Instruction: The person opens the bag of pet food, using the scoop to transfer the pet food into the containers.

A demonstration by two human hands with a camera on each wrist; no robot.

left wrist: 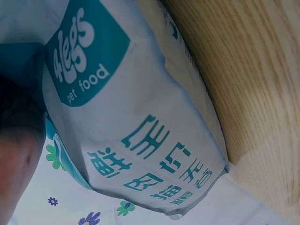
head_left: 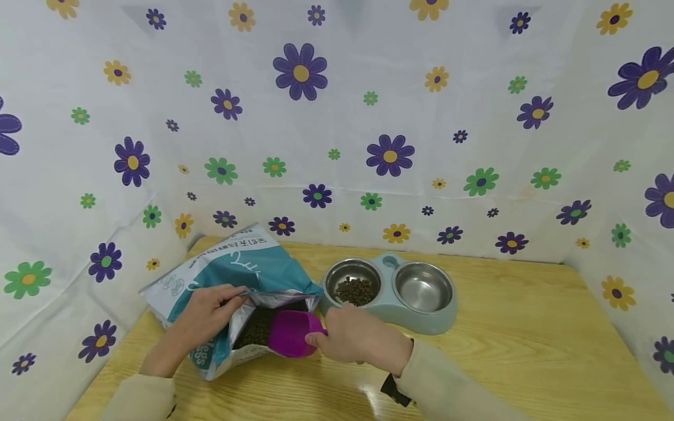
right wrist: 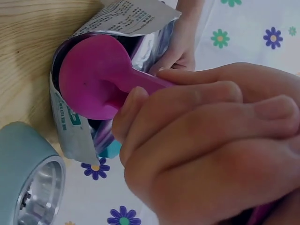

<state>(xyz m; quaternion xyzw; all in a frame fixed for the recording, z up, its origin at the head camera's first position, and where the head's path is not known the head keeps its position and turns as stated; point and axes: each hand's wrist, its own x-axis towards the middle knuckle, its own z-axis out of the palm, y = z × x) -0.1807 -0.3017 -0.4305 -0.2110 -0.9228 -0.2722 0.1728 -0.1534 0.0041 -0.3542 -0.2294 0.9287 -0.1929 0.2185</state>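
A teal and white pet food bag [head_left: 274,263] lies on its side with its mouth toward me, brown kibble [head_left: 256,328] showing inside. My left hand [head_left: 210,310] pinches the upper edge of the bag's mouth and holds it apart. In my right hand [head_left: 350,334] I grip the handle of a magenta scoop [head_left: 292,333], whose bowl is at the bag's opening. The right wrist view shows the scoop's underside [right wrist: 91,77] within the mouth; what its bowl contains is hidden there. The left wrist view shows the bag's printed face [left wrist: 136,117].
Right of the bag stands a pale blue double feeder [head_left: 387,298] with two steel bowls. Its left bowl [head_left: 344,266] holds some kibble; its right bowl [head_left: 423,287] shows bare metal. Flowered white cloth [head_left: 347,123] surrounds the wooden table [head_left: 526,345] at the back and sides.
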